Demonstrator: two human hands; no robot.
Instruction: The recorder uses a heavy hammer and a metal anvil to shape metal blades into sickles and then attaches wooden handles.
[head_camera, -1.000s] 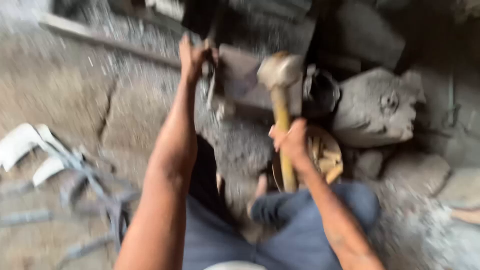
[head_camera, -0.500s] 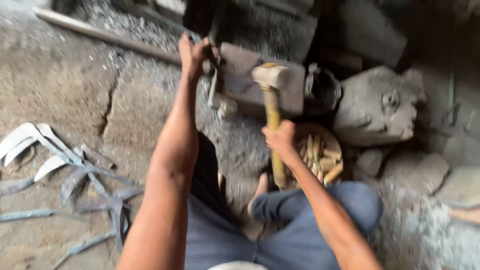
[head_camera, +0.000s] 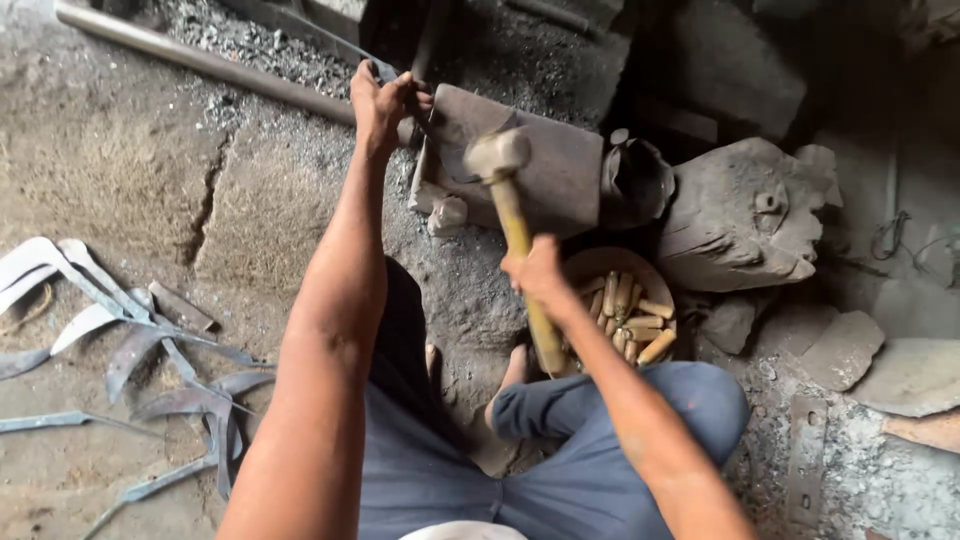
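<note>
On the left of the dirt floor (head_camera: 120, 170) lies a scatter of curved grey metal blades (head_camera: 150, 340), flat and overlapping, well apart from the work. A long grey metal rod (head_camera: 200, 60) runs along the far edge of the floor toward the block.

The left hand (head_camera: 385, 100) is clamped around the near end of a thin dark metal strip (head_camera: 330, 38), pinning it at the far left corner of the flat grey stone-like anvil block (head_camera: 540, 170). The strip's working end is hidden behind that hand, so how it lies on the block cannot be told. The right hand (head_camera: 535, 275) is closed tight around the yellowish wooden handle of a hammer with a worn pale metal head (head_camera: 497, 155), and the head hangs just above the block's near left part.

To strike well here, the judgement is this: keep the left hand's grip firm and low so the strip stays flat on the block, keep those fingers clear of the landing spot (they sit close to the hammer's path), and bring the head down square so it does not glance off. A bare foot (head_camera: 510, 375) rests just below the block, so a dropped piece could land on it.

Right of the block stands a dark round metal pot (head_camera: 635, 180), its contents too dim to tell. Just beside the right hand, a shallow round basket (head_camera: 590, 268) holds a heap of short tan wooden handles (head_camera: 630, 315), lying crosswise. Grey broken stone chunks (head_camera: 750, 215) fill the floor's right side.
</note>
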